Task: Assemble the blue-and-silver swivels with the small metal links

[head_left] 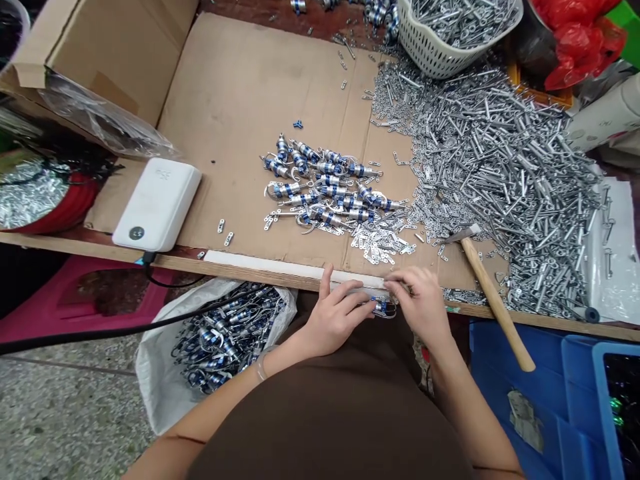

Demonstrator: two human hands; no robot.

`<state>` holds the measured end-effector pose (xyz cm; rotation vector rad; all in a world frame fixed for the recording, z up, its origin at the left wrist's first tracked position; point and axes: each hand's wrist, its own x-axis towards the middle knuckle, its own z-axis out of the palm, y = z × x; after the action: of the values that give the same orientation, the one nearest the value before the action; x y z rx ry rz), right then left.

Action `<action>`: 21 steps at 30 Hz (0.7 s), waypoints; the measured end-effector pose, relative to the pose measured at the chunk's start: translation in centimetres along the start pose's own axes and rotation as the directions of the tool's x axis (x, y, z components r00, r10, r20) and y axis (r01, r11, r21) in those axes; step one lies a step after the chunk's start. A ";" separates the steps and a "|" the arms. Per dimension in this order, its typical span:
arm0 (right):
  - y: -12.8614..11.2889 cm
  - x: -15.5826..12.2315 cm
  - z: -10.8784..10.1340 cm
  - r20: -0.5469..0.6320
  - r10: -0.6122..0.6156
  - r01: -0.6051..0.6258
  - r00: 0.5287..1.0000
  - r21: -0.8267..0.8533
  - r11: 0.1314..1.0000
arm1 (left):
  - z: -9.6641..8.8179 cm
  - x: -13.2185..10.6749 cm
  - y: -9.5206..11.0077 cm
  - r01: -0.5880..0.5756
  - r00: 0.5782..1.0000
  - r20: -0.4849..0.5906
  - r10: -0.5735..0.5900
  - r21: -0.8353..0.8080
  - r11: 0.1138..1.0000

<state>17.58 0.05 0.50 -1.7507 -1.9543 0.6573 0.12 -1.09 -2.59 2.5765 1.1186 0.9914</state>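
Dark brown clothing [325, 420] fills six o'clock. At seven o'clock, a thin, translucent bracelet [261, 367] circles the left wrist [274, 363].

White power bank [157, 200], one; black plug [149, 257] inserted. Brown cardboard box [120, 60], behind power bank. Pink plastic item [53, 293], below and left of power bank. Red plastic bag [583, 53], blue bin [540, 363]: both well right of power bank.

Cardboard [260, 87] lies on the wooden table [80, 244]. Blue-and-silver parts [337, 191] sit in the middle, a power bank [157, 200] at nine o'clock, a hammer [493, 297] at four, a metal pile [505, 180] near three.
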 end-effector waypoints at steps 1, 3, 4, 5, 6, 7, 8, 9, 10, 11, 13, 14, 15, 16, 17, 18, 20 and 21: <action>0.0 -0.5 0.1 0.024 -0.031 0.032 0.999 -0.016 0.999 | 0.0 0.0 0.0 -0.001 1.000 -0.011 0.001 -0.012 1.000; -0.1 -1.2 0.3 0.053 -0.103 0.107 0.993 -0.084 0.991 | 0.0 0.0 -0.1 -0.005 1.000 -0.025 0.005 -0.024 1.000; -0.2 -1.5 0.5 0.059 -0.141 0.147 0.988 -0.129 0.981 | 0.0 0.1 -0.1 -0.007 1.000 -0.028 0.007 -0.025 1.000; -0.2 -1.7 0.6 0.065 -0.180 0.189 0.982 -0.177 0.966 | 0.0 0.1 -0.1 -0.006 1.000 -0.028 0.006 -0.024 1.000; -0.3 -1.8 0.6 0.077 -0.217 0.229 0.973 -0.226 0.947 | 0.0 0.2 -0.1 -0.003 1.000 -0.026 0.002 -0.022 1.000; -0.4 -2.0 0.5 0.095 -0.251 0.268 0.963 -0.271 0.925 | 0.0 0.2 -0.1 0.004 1.000 -0.023 -0.005 -0.020 1.000; -0.5 -2.2 0.5 0.120 -0.281 0.304 0.952 -0.307 0.902 | 0.0 0.2 0.0 0.013 1.000 -0.020 -0.013 -0.017 1.000; -0.6 -2.4 0.3 0.146 -0.303 0.335 0.942 -0.333 0.881 | -0.1 0.2 0.0 0.022 1.000 -0.015 -0.022 -0.016 1.000; -0.6 -2.7 0.2 0.166 -0.319 0.358 0.933 -0.348 0.867 | -0.1 0.2 0.0 0.029 1.000 -0.009 -0.029 -0.016 0.999; -0.6 -3.0 0.1 0.176 -0.325 0.368 0.929 -0.355 0.859 | -0.1 0.2 0.0 0.033 0.999 -0.006 -0.033 -0.018 0.999; -0.5 -3.6 -0.1 0.178 -0.319 0.362 0.931 -0.344 0.866 | -0.1 0.2 0.1 0.034 0.999 -0.003 -0.034 -0.023 0.999; -0.2 -3.7 -0.2 0.177 -0.307 0.350 0.935 -0.324 0.879 | -0.1 0.2 0.0 0.034 0.999 -0.002 -0.034 -0.026 0.999; 0.1 -3.7 -0.4 0.169 -0.290 0.329 0.942 -0.298 0.896 | -0.1 0.2 0.0 0.036 0.999 -0.002 -0.036 -0.028 0.999; 0.7 -3.6 -0.6 0.142 -0.261 0.291 0.955 -0.275 0.916 | -0.1 0.2 0.0 0.037 0.999 -0.003 -0.037 -0.028 0.999; 1.5 -3.2 -1.0 0.078 -0.209 0.223 0.975 -0.269 0.937 | -0.1 0.2 0.0 0.038 0.999 -0.002 -0.038 -0.028 0.999; 2.5 -2.8 -1.4 -0.031 -0.127 0.113 0.991 -0.288 0.951 | -0.1 0.2 0.0 0.037 0.999 -0.001 -0.037 -0.029 0.999; 5.1 -1.6 -2.6 -0.334 0.093 -0.213 0.938 -0.344 0.914 | -0.1 0.3 -0.1 0.034 0.999 0.003 -0.034 -0.031 0.999; 6.3 -0.9 -3.2 -0.453 0.191 -0.373 0.871 -0.356 0.857 | -0.2 0.3 -0.1 0.033 0.999 0.004 -0.033 -0.032 0.999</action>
<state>24.59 -0.09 -0.86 -2.2618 -1.6381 -0.0861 0.11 -0.84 -2.35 2.5258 1.1311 0.9886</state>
